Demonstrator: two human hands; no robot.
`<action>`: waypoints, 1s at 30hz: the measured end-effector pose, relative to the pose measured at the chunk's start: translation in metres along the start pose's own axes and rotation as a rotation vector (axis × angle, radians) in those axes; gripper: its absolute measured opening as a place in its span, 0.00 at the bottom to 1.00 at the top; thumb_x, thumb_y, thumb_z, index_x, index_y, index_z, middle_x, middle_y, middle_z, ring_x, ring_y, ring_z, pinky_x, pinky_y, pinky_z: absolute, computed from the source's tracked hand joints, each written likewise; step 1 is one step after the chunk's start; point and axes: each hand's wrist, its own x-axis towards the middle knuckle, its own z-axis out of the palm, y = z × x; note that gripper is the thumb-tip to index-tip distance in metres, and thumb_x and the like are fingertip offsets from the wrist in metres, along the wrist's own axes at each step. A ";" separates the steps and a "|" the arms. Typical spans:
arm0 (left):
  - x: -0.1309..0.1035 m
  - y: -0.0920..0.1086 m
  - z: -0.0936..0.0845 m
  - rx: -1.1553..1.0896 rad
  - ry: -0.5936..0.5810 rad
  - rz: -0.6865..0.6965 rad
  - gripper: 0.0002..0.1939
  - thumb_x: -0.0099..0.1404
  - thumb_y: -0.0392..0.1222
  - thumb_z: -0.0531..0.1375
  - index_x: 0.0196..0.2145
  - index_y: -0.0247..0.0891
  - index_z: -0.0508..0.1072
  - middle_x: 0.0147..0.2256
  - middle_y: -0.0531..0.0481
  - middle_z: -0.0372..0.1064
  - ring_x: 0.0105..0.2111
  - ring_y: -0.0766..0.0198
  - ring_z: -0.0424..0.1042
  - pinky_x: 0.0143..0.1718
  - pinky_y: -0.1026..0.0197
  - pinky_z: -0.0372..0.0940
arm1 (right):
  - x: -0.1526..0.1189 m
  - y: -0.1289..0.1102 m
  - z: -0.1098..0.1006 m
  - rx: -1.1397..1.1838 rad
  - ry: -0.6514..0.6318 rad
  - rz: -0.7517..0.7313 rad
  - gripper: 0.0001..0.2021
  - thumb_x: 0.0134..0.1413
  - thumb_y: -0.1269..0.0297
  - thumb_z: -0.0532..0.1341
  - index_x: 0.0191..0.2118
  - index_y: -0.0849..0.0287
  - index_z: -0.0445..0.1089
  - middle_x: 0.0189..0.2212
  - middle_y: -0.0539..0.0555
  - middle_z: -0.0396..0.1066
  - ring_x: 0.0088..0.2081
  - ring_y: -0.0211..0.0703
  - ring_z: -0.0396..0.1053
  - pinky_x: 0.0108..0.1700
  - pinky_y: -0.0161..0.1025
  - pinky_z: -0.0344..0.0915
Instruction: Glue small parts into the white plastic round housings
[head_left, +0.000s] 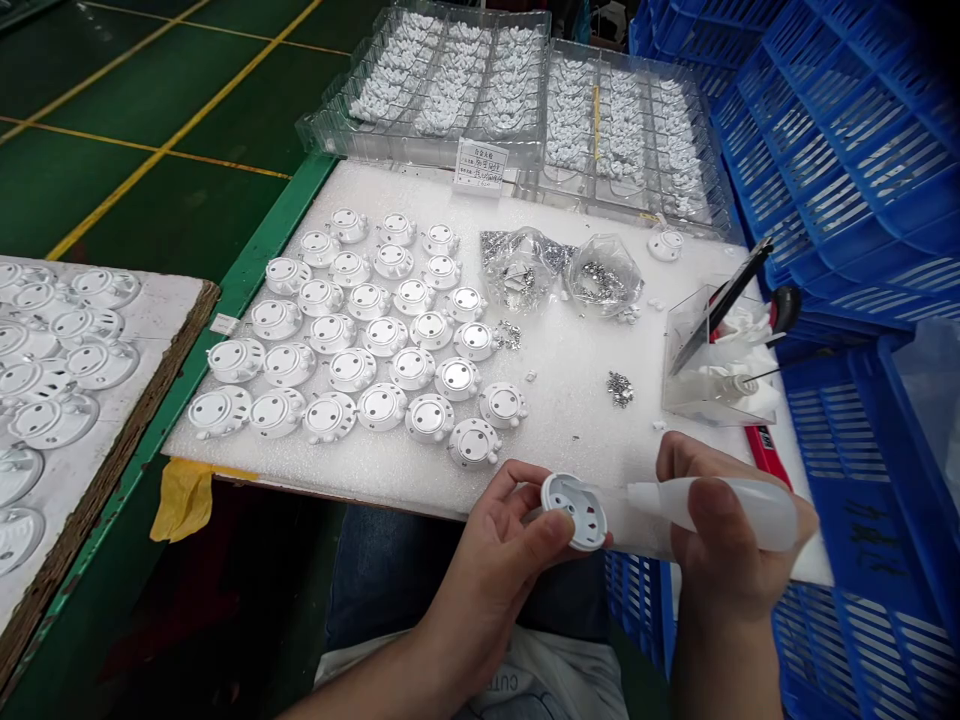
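Note:
Between the thumb and fingers of my left hand (517,540) is a round white plastic housing (576,512), its hollow side with several small holes turned up toward me. My right hand (724,525) is wrapped round a translucent white squeeze bottle (750,508), which lies nearly level. The nozzle of the bottle points left at the housing; whether its fine tip touches the housing I cannot tell. Both hands are at the front edge of a white foam sheet (570,420). Rows of similar white housings (386,337) lie on the sheet to the left.
Small metal parts lie in a loose pile (620,389) and in plastic bags (600,278). A clear box (701,400) holds tools at the right. Clear trays (517,150) of white parts stand behind. Blue crates (847,170) flank the right side. More housings sit on a left board (142,350).

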 end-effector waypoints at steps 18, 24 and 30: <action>0.000 -0.001 0.000 -0.019 -0.006 -0.001 0.25 0.53 0.50 0.78 0.38 0.36 0.70 0.33 0.54 0.74 0.33 0.68 0.78 0.43 0.66 0.72 | 0.009 -0.009 0.006 0.133 0.153 0.206 0.30 0.61 0.42 0.61 0.18 0.56 0.53 0.17 0.46 0.45 0.20 0.36 0.46 0.23 0.40 0.43; 0.001 -0.003 -0.004 -0.037 -0.050 0.008 0.24 0.54 0.50 0.77 0.38 0.37 0.71 0.33 0.54 0.74 0.33 0.68 0.78 0.42 0.67 0.71 | 0.015 0.001 0.000 0.105 0.070 0.359 0.17 0.60 0.44 0.62 0.37 0.55 0.72 0.31 0.52 0.65 0.30 0.42 0.63 0.29 0.39 0.59; 0.001 -0.004 -0.008 -0.073 -0.092 0.014 0.24 0.55 0.51 0.76 0.39 0.36 0.71 0.33 0.54 0.73 0.33 0.69 0.76 0.44 0.64 0.71 | 0.037 0.013 0.001 -0.421 -0.088 0.320 0.13 0.58 0.52 0.66 0.43 0.54 0.77 0.45 0.55 0.76 0.34 0.41 0.66 0.38 0.41 0.63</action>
